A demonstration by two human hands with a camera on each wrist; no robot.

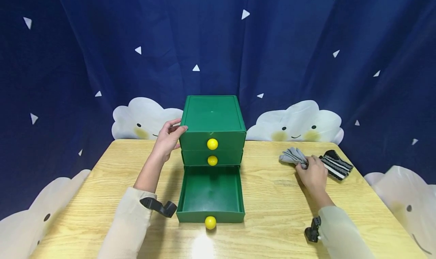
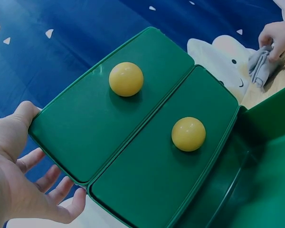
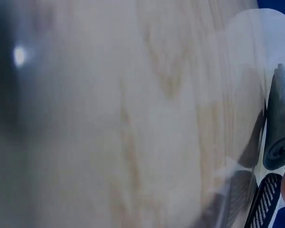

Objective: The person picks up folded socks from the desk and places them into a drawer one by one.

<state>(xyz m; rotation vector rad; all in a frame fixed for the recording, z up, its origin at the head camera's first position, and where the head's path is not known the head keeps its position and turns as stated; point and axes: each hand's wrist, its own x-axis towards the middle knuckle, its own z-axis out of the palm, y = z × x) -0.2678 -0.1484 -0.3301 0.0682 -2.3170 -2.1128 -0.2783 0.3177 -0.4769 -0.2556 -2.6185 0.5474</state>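
A green drawer cabinet with round yellow knobs stands mid-table. Its upper two drawers are closed, while the bottom drawer is pulled out and bare inside. My left hand touches the cabinet's upper left side, thumb at the top front corner and fingers loosely extended along the side, as the left wrist view shows too. Over on the right, my right hand pinches a rolled grey sock at its near end. A black sock with white stripes lies just beyond that hand, apart from its fingertips as far as I can see.
The pale wooden table carries the cabinet and the socks. Behind it hangs a dark blue curtain with white triangles and smiling clouds. The pulled-out drawer juts toward the table's near side, its yellow knob foremost.
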